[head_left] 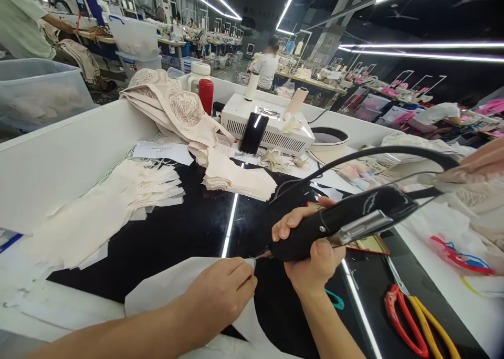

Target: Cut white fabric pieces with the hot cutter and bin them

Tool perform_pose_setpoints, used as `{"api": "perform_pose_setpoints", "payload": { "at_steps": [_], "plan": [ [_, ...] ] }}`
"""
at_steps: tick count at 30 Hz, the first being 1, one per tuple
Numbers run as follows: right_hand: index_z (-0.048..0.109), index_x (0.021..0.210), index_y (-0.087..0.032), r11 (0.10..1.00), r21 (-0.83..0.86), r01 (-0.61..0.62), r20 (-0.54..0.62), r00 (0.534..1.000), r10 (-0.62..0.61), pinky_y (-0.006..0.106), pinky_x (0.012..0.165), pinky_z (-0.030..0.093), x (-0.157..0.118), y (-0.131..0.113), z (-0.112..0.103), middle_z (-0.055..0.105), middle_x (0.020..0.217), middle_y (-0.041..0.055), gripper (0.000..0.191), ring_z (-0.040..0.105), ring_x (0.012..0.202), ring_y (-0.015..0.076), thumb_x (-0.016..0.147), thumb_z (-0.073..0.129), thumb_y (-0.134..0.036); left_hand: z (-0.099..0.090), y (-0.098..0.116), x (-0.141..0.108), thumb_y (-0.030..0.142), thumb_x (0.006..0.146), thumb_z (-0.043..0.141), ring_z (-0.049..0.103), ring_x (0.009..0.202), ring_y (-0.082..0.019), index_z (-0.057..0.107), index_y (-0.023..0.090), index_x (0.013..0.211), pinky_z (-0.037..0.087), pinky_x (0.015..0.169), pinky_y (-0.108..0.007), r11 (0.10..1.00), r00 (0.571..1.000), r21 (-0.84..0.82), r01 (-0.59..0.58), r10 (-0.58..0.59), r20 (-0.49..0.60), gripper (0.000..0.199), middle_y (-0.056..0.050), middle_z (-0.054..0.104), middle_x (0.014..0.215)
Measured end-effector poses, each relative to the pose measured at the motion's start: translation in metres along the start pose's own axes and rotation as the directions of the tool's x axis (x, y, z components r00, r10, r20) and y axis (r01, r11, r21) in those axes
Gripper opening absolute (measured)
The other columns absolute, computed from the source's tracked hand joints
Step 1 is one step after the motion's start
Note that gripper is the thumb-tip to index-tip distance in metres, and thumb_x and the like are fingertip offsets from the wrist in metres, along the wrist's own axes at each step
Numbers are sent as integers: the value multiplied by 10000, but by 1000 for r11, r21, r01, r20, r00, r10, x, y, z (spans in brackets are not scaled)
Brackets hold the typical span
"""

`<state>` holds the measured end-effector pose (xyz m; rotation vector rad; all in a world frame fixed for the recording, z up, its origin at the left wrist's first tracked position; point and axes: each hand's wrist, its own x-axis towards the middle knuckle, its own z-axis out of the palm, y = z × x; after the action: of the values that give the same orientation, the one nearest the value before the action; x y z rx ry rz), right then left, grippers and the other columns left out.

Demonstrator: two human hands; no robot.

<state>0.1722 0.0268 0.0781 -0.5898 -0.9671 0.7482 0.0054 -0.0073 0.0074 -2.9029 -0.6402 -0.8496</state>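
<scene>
My right hand is wrapped round a black corded handheld tool, which has a metal lever on its side and a thin metal tip. The tip points left and meets, or nearly meets, the edge of a white sheet. Close to that tip, my left hand is closed on the sheet's edge, fingers pinched together. Beyond the hands lies a stack of cream fabric pieces. A larger spread of cream pieces lies to the left. All this rests on a glossy black tabletop.
Scissors with red and yellow handles lie at the right, and a teal clip sits by my right wrist. A black phone leans on a white vented box. Lace bras are piled behind. The tool's cable arcs above.
</scene>
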Motion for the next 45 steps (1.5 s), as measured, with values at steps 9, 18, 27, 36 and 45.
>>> {"api": "perform_pose_setpoints", "payload": {
  "at_steps": [9,18,27,36,45],
  "plan": [
    [610,1253,-285,1000,5,20,28,999,-20,274,469,542,-6,2,-1,667,815,-39,495,621,546,130,843,821,-464,4,-3,-1,-27,986,544,670,878,-198,688,48,1030,622,796,-332,999,999,18,-31,31,-11,169,-64,646,893],
    [591,1307,-290,1000,9,30,60,998,-30,281,512,566,-10,8,-5,659,864,-30,513,633,600,123,873,813,-447,-1,-4,-4,-3,981,566,673,911,-219,668,76,1111,608,771,-351,999,997,-33,8,-5,79,183,-71,659,993],
    [587,1299,-287,999,-13,49,66,997,-48,287,515,562,-10,8,-6,651,873,-26,481,633,611,127,891,792,-441,-1,-3,-11,21,984,574,689,1025,-262,652,57,1230,614,791,-367,1000,997,-5,8,-8,77,260,-151,687,1222],
    [582,1284,-289,997,-53,51,48,998,-48,281,498,537,-10,9,-6,644,853,-28,501,590,588,125,873,797,-477,-5,-3,-7,13,1003,533,707,1106,-256,684,41,1209,607,878,-350,994,998,93,-62,59,31,256,-173,736,1233],
    [618,1254,-285,999,-17,45,30,999,-44,279,503,552,-6,2,-3,667,839,-30,472,624,587,130,856,820,-440,0,-2,-8,-16,1009,480,718,1100,-227,696,66,1153,608,904,-341,992,999,113,-52,52,-2,273,-159,750,1196]
  ]
}}
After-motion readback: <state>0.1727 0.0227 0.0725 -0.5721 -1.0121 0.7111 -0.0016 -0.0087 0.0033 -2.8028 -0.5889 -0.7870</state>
